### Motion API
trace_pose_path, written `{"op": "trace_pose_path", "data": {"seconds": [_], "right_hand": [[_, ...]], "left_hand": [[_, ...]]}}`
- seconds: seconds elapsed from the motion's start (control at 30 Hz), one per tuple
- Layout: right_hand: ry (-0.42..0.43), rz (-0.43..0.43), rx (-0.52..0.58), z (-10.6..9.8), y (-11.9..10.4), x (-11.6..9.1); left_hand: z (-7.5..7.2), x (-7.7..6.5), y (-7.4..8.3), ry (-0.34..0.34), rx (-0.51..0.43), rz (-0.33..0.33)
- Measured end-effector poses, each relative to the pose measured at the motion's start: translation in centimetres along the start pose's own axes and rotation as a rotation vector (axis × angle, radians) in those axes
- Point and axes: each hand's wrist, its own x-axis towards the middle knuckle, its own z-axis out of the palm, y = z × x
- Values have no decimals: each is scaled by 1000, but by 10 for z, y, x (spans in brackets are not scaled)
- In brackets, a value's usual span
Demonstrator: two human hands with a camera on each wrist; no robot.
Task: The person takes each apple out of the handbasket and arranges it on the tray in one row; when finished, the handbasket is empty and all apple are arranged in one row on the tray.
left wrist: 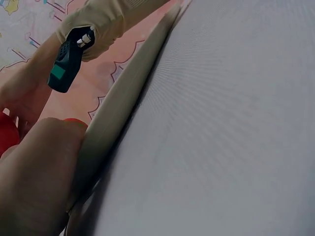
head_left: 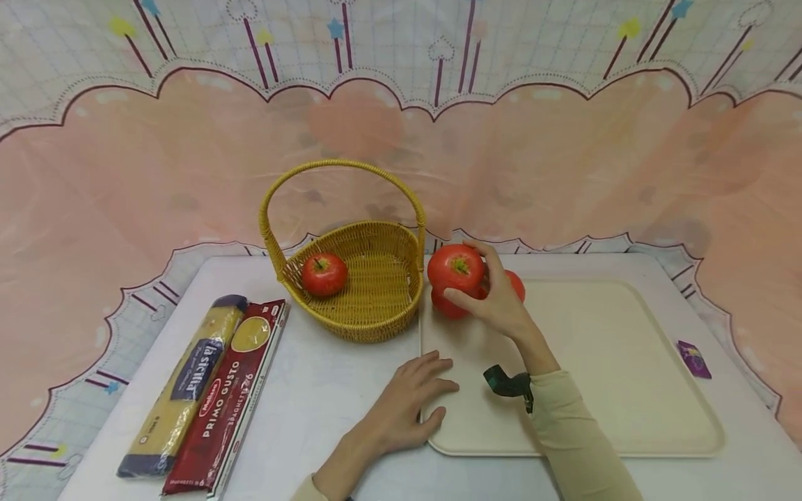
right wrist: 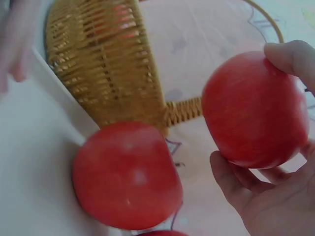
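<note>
My right hand (head_left: pixel 501 299) grips a red apple (head_left: pixel 456 264) between thumb and fingers, above the tray's back left corner. Below it, a second apple (head_left: pixel 452 308) sits on the cream tray (head_left: pixel 595 362), partly covered by the held one. A third apple (head_left: pixel 517 284) shows behind my right hand. In the right wrist view, the held apple (right wrist: pixel 256 110) is raised beside the basket's handle. My left hand (head_left: pixel 407 403) lies at the tray's left edge with fingers spread, holding nothing. One more apple (head_left: pixel 324 273) sits in the left side of the yellow wicker basket (head_left: pixel 363 327).
Two spaghetti packs lie at the left of the white table (head_left: pixel 319 417), one yellow and blue (head_left: pixel 188 383), one red (head_left: pixel 228 396). A small purple packet (head_left: pixel 694 359) lies right of the tray. A patterned cloth (head_left: pixel 564 174) hangs behind the table.
</note>
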Motion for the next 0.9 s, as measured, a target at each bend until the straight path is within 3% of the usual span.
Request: {"op": "trace_pose_path", "data": {"seconds": [0.17, 0.47, 0.73, 0.9], "right_hand": [[39, 0, 12, -12, 0, -2], [80, 20, 5, -30, -22, -10], [116, 44, -29, -41, -6, -6], [129, 72, 17, -47, 6, -5]], "left_hand": [[-2, 0, 2, -64, 11, 46], [-2, -2, 6, -65, 30, 55], [-4, -1, 7, -59, 16, 39], [-2, -1, 6, -53, 16, 48]]}}
